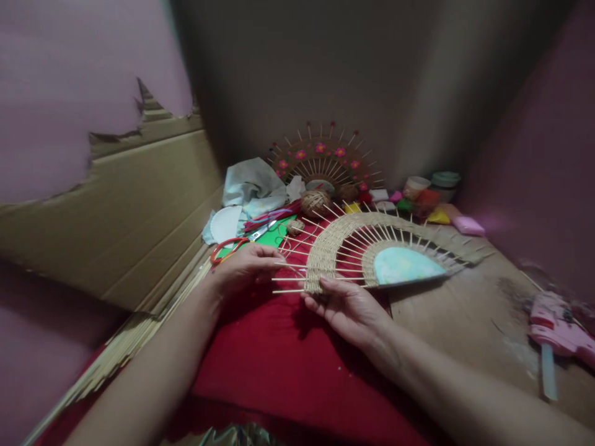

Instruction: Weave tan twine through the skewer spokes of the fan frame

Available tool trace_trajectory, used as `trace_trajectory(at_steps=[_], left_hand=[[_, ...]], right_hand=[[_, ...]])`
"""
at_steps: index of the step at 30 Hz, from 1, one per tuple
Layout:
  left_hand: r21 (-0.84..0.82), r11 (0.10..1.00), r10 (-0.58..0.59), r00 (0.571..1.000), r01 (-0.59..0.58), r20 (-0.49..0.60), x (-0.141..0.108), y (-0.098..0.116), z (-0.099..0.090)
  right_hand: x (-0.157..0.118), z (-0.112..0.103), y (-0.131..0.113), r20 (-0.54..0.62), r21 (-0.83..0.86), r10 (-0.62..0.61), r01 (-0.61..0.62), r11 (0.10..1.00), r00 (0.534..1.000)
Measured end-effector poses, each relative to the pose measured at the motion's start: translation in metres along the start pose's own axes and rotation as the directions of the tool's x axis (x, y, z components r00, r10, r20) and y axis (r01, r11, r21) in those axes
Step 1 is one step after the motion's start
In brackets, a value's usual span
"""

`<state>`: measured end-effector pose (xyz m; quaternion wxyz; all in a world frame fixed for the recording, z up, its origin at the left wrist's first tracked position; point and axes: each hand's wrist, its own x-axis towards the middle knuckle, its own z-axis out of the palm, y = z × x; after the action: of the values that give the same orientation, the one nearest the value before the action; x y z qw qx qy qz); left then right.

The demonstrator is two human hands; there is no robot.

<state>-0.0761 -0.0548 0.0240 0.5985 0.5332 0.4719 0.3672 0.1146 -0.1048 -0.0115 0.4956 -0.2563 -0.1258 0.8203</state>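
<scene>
"Fan first: where is it, and what has hold of it?"

"The woven fan (369, 260) is held over the red cloth (274, 365), its right end reaching past that cloth's right edge, over the wooden board (446, 316); whether it rests there I can't tell. The right hand (356, 310) grips the near-left end of the outer band (320, 251), thumb on top, fingers beneath."

"And the left?"

"The left hand (255, 263) has thumb and fingers pinched together beside the stick tips (288, 291), on what looks like a thin strand (295, 271)."

"How far along would you call it?"

"Well along, I'd judge. The sticks spread in a half-round, the blue-green half-disc (406, 265) fills the centre, and two bands of weaving show. Between the bands the sticks are bare, and so are the tips. That strand suggests the outer band's end isn't finished off."

"Any decoration?"

"None that I can see. The flowered fan (320, 155) beyond the cloth's far edge has pink blossoms and some dark red tips; this one shows neither. The glue gun (558, 328) lies by the board's right edge, untouched."
</scene>
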Motion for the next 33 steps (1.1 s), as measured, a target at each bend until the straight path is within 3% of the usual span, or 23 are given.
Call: trace_trajectory(at_steps=[3, 13, 20, 24, 28, 33], left_hand=[[0.146, 0.989, -0.035, 0.99, 0.014, 0.138, -0.001, 0.003, -0.016], [0.244, 0.96, 0.091, 0.978, -0.137, 0.19, -0.005, 0.007, -0.035], [0.32, 0.919, 0.24, 0.971, -0.231, 0.012, -0.002, 0.008, -0.023], [0.379, 0.915, 0.158, 0.987, -0.14, -0.017, -0.002, 0.006, -0.014], [0.216, 0.974, 0.074, 0.997, -0.065, -0.032, 0.0, -0.005, 0.002], [0.166, 0.982, 0.085, 0.996, -0.088, 0.026, 0.018, -0.016, 0.019]], right_hand=[[0.001, -0.001, 0.0, 0.007, -0.02, 0.009, -0.009, 1.0, 1.0], [0.002, -0.005, 0.001, 0.016, -0.028, 0.026, -0.025, 0.999, 1.0], [0.0, -0.004, 0.002, 0.04, 0.002, 0.029, -0.029, 1.0, 0.999], [0.0, -0.002, 0.001, 0.058, 0.017, 0.035, -0.036, 0.999, 0.998], [0.001, -0.003, 0.002, 0.112, 0.011, 0.006, -0.007, 1.0, 0.994], [0.0, -0.005, 0.005, 0.184, 0.0, -0.043, 0.043, 0.999, 0.982]])
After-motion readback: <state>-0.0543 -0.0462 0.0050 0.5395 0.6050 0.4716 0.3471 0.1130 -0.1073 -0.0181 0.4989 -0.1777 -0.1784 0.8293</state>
